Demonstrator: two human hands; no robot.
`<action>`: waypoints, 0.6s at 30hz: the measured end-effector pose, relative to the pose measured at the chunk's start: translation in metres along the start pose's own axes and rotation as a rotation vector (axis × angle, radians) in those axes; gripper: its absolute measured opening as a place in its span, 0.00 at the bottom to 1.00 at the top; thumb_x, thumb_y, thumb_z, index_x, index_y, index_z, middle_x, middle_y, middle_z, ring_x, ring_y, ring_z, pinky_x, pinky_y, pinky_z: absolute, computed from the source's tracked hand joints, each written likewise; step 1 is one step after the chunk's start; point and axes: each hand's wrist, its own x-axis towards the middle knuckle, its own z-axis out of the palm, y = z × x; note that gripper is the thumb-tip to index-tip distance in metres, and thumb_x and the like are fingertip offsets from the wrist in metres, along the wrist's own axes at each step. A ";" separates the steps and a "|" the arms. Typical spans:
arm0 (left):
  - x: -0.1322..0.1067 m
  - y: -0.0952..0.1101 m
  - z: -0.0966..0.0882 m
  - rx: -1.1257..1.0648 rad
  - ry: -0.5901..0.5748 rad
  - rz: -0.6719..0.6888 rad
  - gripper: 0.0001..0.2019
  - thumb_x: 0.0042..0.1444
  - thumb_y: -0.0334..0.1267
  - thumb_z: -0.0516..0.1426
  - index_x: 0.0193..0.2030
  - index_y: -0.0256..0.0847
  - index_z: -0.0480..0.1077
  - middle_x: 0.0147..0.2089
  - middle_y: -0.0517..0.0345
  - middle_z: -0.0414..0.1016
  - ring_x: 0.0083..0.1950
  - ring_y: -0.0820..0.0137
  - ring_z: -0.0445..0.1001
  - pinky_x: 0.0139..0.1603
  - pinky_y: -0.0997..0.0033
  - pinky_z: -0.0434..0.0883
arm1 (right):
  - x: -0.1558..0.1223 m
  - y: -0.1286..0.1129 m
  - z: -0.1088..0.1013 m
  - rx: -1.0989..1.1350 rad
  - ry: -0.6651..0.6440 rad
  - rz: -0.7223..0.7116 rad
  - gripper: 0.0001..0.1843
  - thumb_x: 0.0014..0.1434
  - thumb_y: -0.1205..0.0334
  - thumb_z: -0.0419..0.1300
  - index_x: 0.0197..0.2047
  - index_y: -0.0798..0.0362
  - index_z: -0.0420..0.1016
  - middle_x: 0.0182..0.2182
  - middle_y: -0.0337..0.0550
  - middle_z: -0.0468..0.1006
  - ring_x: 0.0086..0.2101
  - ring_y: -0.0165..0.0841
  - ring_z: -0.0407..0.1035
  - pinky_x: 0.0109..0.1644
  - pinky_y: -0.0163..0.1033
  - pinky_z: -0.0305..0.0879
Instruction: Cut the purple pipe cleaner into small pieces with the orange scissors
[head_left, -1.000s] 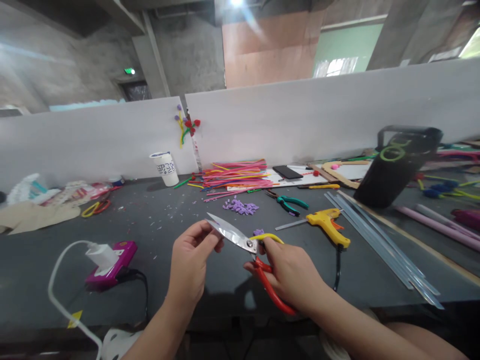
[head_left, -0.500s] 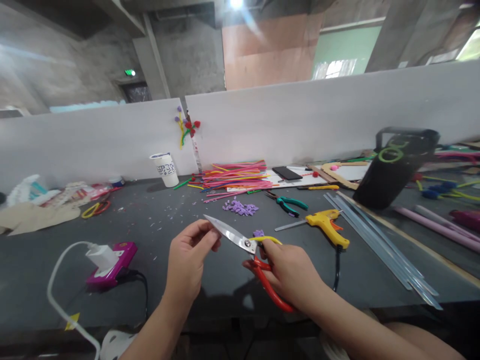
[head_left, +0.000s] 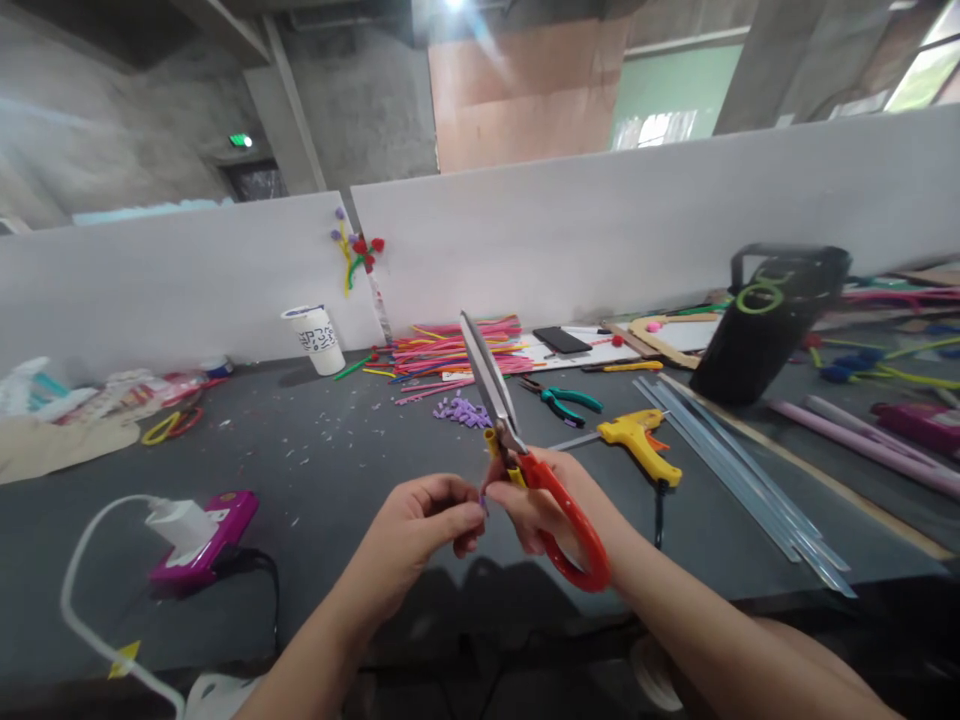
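Note:
My right hand (head_left: pixel 551 505) is closed around a pair of scissors (head_left: pixel 487 380) with red and yellow handles. The blades point up and away, and look closed. My left hand (head_left: pixel 427 525) pinches a small purple piece (head_left: pixel 482 499), mostly covered by the fingertips. The thumb and finger of my right hand come close to that same piece; whether they touch it I cannot tell. Beyond the hands lies a heap of short purple pieces (head_left: pixel 459 411), partly behind the blades.
Pink and coloured pipe cleaners (head_left: pixel 435 352) lie at the back. To the right are teal pliers (head_left: pixel 566 403), a yellow glue gun (head_left: pixel 637 440), clear glue sticks (head_left: pixel 739 480) and a black bottle (head_left: pixel 769 330). A white cup (head_left: pixel 316 342) and a purple power strip (head_left: pixel 210 540) stand on the left.
The scissors have swung from pointing left toward my left hand to pointing upward. My left hand has moved right, and both hands' fingertips have come together. The view has shifted slightly.

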 end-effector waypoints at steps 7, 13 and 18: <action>0.001 -0.002 0.002 0.072 -0.065 -0.009 0.04 0.46 0.33 0.58 0.28 0.35 0.72 0.21 0.62 0.67 0.23 0.77 0.62 0.25 0.77 0.61 | -0.004 -0.001 -0.004 0.015 -0.087 0.014 0.03 0.45 0.65 0.53 0.23 0.53 0.61 0.12 0.27 0.59 0.11 0.21 0.55 0.13 0.26 0.51; 0.003 0.001 0.004 0.198 0.066 0.036 0.04 0.45 0.33 0.57 0.27 0.35 0.73 0.23 0.59 0.70 0.25 0.75 0.64 0.26 0.76 0.62 | -0.004 -0.002 -0.004 -0.111 -0.016 0.023 0.03 0.42 0.70 0.51 0.22 0.54 0.60 0.14 0.27 0.58 0.13 0.20 0.55 0.16 0.26 0.50; 0.003 -0.001 0.007 0.263 0.037 0.015 0.04 0.43 0.30 0.56 0.27 0.36 0.72 0.23 0.61 0.69 0.24 0.75 0.64 0.25 0.77 0.61 | -0.002 -0.002 -0.003 -0.189 0.012 0.003 0.03 0.43 0.70 0.51 0.22 0.54 0.60 0.14 0.28 0.58 0.14 0.20 0.54 0.18 0.27 0.49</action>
